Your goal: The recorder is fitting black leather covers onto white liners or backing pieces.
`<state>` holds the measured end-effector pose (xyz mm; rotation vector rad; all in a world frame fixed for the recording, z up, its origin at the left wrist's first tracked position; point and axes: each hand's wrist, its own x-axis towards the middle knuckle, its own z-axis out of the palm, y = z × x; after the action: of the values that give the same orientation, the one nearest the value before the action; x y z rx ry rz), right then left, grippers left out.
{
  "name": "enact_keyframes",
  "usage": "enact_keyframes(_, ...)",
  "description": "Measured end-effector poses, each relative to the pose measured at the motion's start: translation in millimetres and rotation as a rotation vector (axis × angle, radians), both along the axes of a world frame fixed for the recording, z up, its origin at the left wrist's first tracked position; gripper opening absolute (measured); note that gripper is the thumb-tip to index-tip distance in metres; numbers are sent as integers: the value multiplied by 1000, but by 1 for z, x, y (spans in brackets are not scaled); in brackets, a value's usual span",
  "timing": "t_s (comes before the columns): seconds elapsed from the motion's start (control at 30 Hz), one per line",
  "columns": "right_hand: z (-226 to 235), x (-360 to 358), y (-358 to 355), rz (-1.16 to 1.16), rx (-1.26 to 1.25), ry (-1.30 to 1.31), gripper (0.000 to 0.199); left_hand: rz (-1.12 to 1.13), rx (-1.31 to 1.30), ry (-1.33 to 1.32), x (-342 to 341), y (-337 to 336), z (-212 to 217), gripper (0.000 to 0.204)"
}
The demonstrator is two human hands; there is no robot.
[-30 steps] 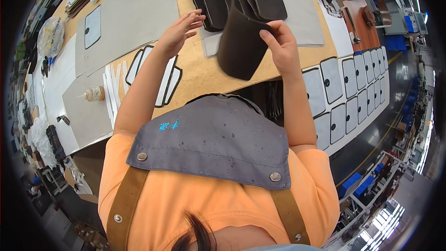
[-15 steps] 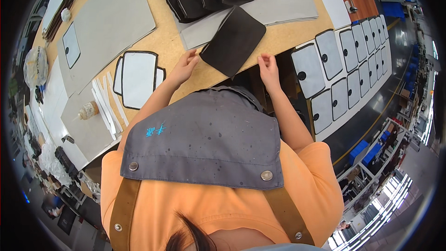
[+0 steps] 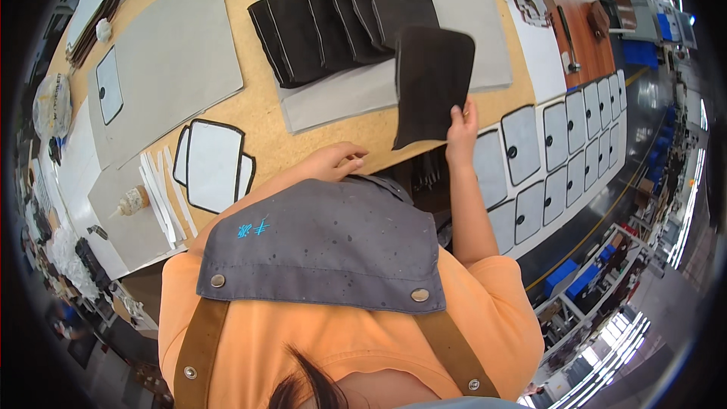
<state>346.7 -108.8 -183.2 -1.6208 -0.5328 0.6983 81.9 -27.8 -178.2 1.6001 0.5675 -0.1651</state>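
My right hand (image 3: 461, 135) grips a black rounded-corner panel (image 3: 432, 83) by its lower right corner, thumb on the upper face. The piece is lifted and tilted, and its far end overlaps the row of fanned black panels (image 3: 303, 34). Those lie on grey sheets (image 3: 485, 53) at the far side of the table. Near the table's front edge rests my left hand (image 3: 341, 160), its fingers loosely stretched toward the right and nothing in them.
Black-edged white panels (image 3: 216, 163) are stacked left of my left arm, beside white strips (image 3: 163, 197) and a small bottle (image 3: 133, 201). A large grey sheet (image 3: 178, 53) covers the left side. White panels with black dots (image 3: 520, 144) stand in rows at right.
My right hand has taken hold of the black panel and swung it up and rightward. My left hand has drawn back from it toward the table edge. The view has shifted slightly.
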Motion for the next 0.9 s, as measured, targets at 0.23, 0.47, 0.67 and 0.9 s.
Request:
enact_keyframes(0.23, -22, 108, 169, 166, -12, 158, 39, 271, 16, 102, -30, 10, -29, 32)
enact_keyframes(0.47, -95, 116, 225, 234, -491, -986, 48, 508, -226, 293, -53, -17, -55, 27)
enact_keyframes(0.67, -104, 154, 210, 233, -662, -1149, 49, 547, -60, 229, -59, -6, -35, 25)
enact_keyframes(0.9, -53, 125, 176, 294, -837, -1001, 52, 887, 607, 301, -156, 2, -35, 17)
